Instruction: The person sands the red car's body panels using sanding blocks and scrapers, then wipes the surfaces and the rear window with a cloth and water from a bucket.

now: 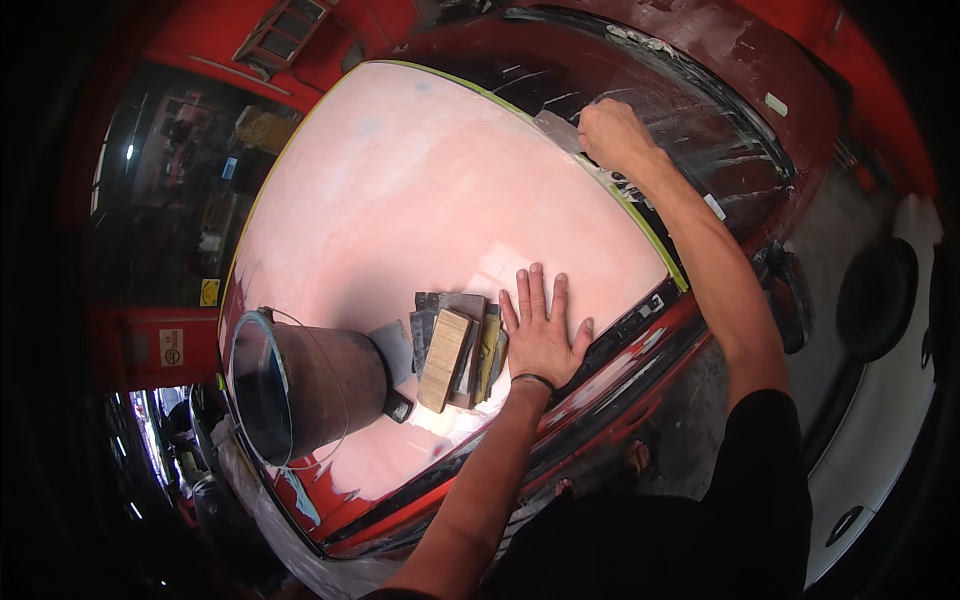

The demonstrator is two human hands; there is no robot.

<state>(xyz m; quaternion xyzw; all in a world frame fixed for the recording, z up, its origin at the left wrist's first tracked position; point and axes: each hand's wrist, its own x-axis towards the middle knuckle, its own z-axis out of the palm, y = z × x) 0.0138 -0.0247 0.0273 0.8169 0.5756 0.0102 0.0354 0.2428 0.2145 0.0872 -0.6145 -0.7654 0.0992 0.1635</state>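
My left hand point(541, 338) lies flat with fingers spread on the pinkish, filler-coated car roof point(400, 190), close to its near side edge. Just left of it sits a pile of dark sanding sheets point(425, 325) and blocks, topped by a light wooden block point(446, 360). Over the roof's far right edge, by the windshield point(700, 120), my right hand point(615, 135) is closed in a fist. A thin grey flat piece point(558, 130) shows beside its knuckles; whether the fingers grip it is hidden.
A grimy bucket point(330, 385) with a wire handle lies tipped on its side on the roof, left of the blocks. Yellow-green tape point(470, 85) runs along the roof's edge. A dark red hood point(720, 50) extends beyond the windshield. A white car point(880, 440) stands to the right.
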